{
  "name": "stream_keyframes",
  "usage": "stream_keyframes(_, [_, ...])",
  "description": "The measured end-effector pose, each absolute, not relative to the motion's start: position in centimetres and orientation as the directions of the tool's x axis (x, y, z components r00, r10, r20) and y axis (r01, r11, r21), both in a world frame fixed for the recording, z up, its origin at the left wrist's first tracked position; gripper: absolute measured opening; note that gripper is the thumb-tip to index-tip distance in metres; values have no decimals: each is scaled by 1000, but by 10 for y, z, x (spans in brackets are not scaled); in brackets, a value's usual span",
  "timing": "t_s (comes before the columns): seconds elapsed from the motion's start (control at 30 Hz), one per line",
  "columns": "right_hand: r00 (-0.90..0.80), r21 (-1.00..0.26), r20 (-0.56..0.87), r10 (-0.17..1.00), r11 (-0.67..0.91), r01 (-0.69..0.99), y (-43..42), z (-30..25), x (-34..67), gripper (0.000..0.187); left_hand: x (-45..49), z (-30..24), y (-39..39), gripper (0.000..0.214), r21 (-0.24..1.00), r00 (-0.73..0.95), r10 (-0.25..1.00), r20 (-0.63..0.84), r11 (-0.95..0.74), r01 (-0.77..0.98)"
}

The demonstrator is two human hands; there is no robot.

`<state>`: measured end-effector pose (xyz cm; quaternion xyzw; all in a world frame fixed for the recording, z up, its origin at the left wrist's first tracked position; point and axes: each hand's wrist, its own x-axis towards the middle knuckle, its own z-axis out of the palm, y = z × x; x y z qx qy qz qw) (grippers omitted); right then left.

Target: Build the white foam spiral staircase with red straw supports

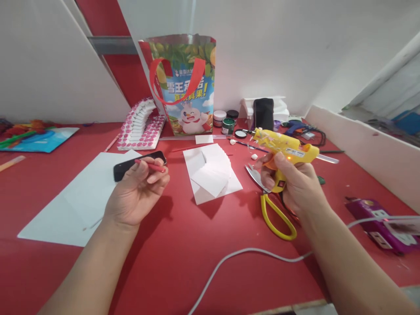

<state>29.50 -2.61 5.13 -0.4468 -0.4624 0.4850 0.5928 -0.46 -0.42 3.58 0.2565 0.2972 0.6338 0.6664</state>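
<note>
My right hand [297, 179] is wrapped round the handle of a yellow hot glue gun [278, 142], raised over the table with its nozzle to the left. A clear glue stick [328, 159] sticks out of its back end. Between the fingertips of my left hand [138, 192] is a short, thin red stick [151, 166]; I cannot make out its exact kind. Behind that hand a black phone [123, 168] lies on white paper [62, 205]. Several white cards [213, 173] are stacked between my hands. Yellow-handled scissors [278, 221] lie below the glue gun, partly hidden.
A colourful bag [192, 100] with red handles stands at the back, beside a pink-and-white folded paper piece [139, 127] and paint jars [228, 126]. A white cable [243, 250] crosses the front of the red table [170, 267]. A purple power strip [377, 223] lies at the right.
</note>
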Motion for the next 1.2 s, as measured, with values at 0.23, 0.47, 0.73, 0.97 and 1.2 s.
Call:
stream_keyframes(0.23, [9, -980, 93, 996, 93, -176, -31, 50, 291, 39, -11, 35, -14, 28, 931, 196, 979, -57, 123, -344])
stream_keyframes(0.47, [-355, -989, 130, 926, 94, -118, -42, 49, 298, 33, 5, 43, -29, 15, 976, 404, 914, -28, -62, 208])
stream_keyframes(0.73, [-431, -976, 170, 886, 212, 53, -46, 54, 296, 38, 12, 40, -29, 15, 947, 497, 865, 60, -207, 246])
stream_keyframes(0.97, [-417, -964, 114, 902, 202, 173, -49, 54, 296, 40, 11, 39, -30, 13, 940, 547, 836, 42, -219, 262])
stream_keyframes(1.2, [-426, -953, 75, 902, 191, 236, -47, 59, 294, 41, 10, 41, -30, 15, 937, 559, 829, 24, -213, 276])
